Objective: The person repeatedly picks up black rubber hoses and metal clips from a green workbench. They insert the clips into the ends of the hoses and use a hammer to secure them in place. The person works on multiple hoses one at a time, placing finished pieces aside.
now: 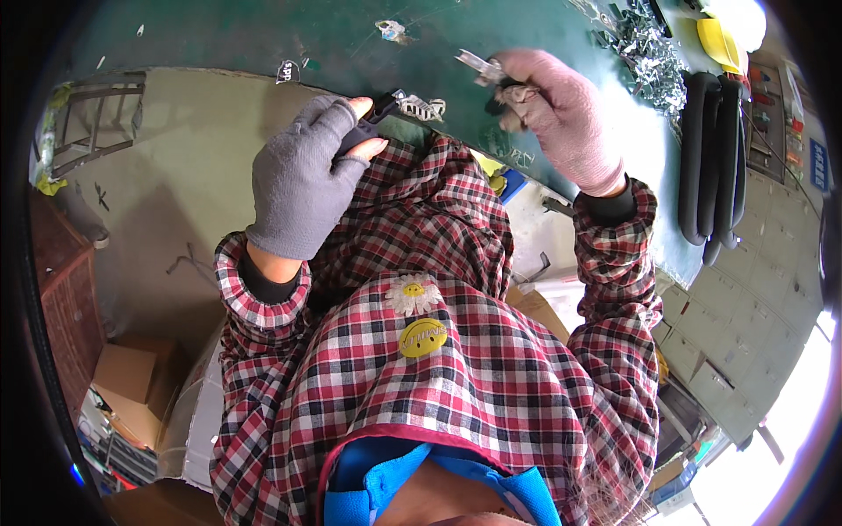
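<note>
My left hand [303, 180], in a grey glove with thumb and finger tips bare, is closed round a black molded-looking part [381, 109] at the table's near edge. Most of that part is hidden by the fingers. A small pale piece with dark marks [423, 108] shows at its right end; I cannot tell whether they are joined. My right hand [568, 123], in a pink glove, is raised over the green table [263, 39] to the right. Its fingers are curled on a small shiny metal piece [479, 67], blurred, with something dark beneath the fingertips.
A heap of small metal pieces [649, 66] lies on the table at the far right, beside several long black padded tubes [715, 158] and a yellow object [719, 44]. A crumpled white scrap [392, 32] lies farther back. A cardboard box [127, 381] stands at lower left.
</note>
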